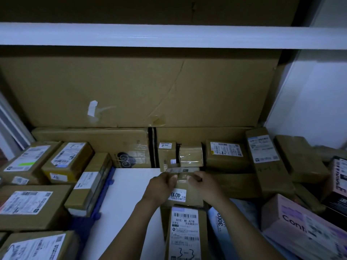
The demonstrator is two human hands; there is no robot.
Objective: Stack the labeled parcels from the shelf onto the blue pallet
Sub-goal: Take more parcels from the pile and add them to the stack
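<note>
A brown cardboard parcel (185,193) with a white label reading 4010 lies flat in the middle of the view. My left hand (162,186) grips its left far edge and my right hand (203,184) grips its right far edge, thumbs on the taped top. It rests on a longer labeled parcel (185,233) marked 3-3. A blue pallet edge (105,192) shows at the left, with several labeled parcels (30,207) stacked on it. More labeled parcels (226,155) line the back.
A white shelf beam (169,35) crosses overhead. Large flat cardboard sheets (131,91) stand behind the rows. A bare white surface (129,192) lies left of my hands. A pink box (300,228) and dark packages crowd the right side.
</note>
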